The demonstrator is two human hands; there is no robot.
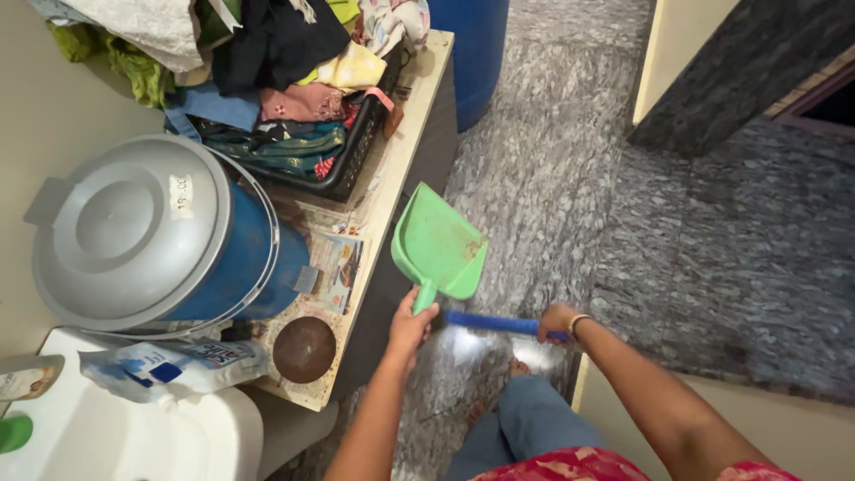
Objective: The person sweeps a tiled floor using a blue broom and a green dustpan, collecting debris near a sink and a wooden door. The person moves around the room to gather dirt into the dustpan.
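Note:
My left hand (410, 326) grips the handle of a green plastic dustpan (438, 246), held above the grey stone floor with its scoop pointing away from me. My right hand (558, 321) is closed around a blue broom handle (495, 324) that runs sideways between both hands, its left end close to the dustpan handle. The brush end of the broom is hidden. My legs in blue trousers (525, 419) and one foot show below the hands.
A low wooden table (392, 191) on the left carries a blue drum with a grey lid (134, 232), a black basket of clothes (285, 107), a brown bowl (304, 349) and a plastic pouch (169, 365). A white appliance (125, 436) sits at the bottom left. A blue barrel (472, 44) stands beyond.

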